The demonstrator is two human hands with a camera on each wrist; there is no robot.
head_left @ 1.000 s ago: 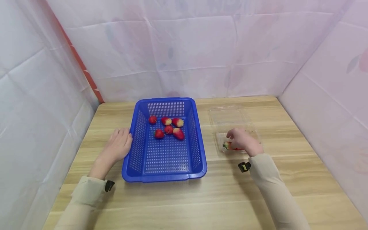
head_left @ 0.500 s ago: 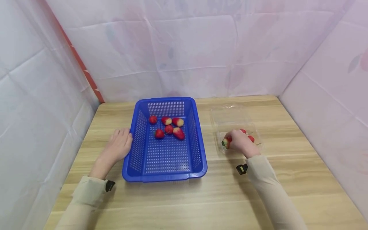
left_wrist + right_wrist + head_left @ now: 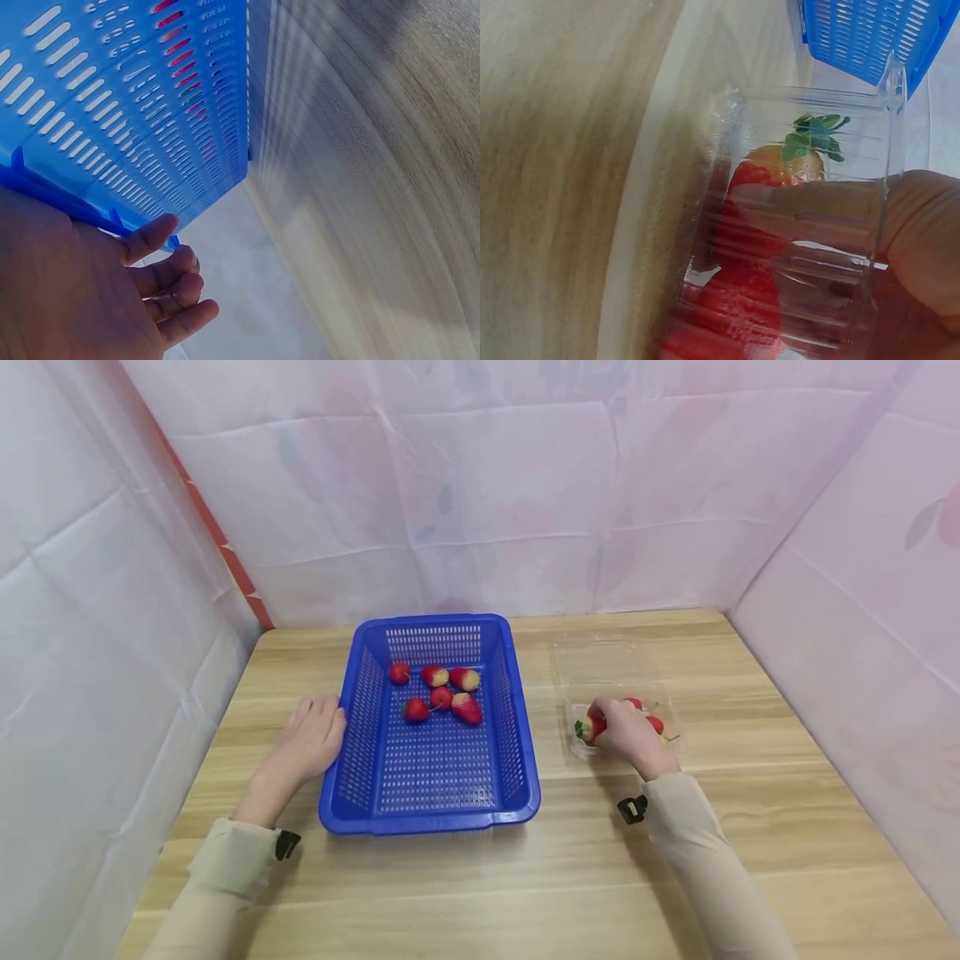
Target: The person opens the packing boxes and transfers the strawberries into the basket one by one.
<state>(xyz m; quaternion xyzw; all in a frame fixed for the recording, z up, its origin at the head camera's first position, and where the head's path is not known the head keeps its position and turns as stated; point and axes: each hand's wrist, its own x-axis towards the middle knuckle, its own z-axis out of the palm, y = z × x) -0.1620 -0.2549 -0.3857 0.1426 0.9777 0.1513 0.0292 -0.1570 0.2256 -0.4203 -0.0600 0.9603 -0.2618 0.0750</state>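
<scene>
My left hand (image 3: 311, 739) rests against the left rim of a blue plastic basket (image 3: 435, 821). In the left wrist view its fingers (image 3: 176, 281) lie loosely bent beside the slotted outer wall. My right hand (image 3: 630, 735) reaches into a clear hinged plastic box (image 3: 678, 710). There it holds a strawberry (image 3: 595, 727) with a green leafy top; the fingertips are partly hidden. Through the box wall in the right wrist view, the thumb (image 3: 802, 206) presses on the red strawberry, and more red fruit (image 3: 731, 319) lies beside it.
Inside the basket are strawberries (image 3: 467, 709) with pale ends and small round red fruits (image 3: 399, 672), some with stems. The box's clear lid (image 3: 600, 656) is folded back toward the rear. A wooden table (image 3: 450, 893) lies underneath, with white curtains (image 3: 495, 485) around it.
My right hand has lowered into the box and taken hold of the strawberry, its leafy end shifting slightly left. The box has slid slightly. My left hand has stayed at the basket rim.
</scene>
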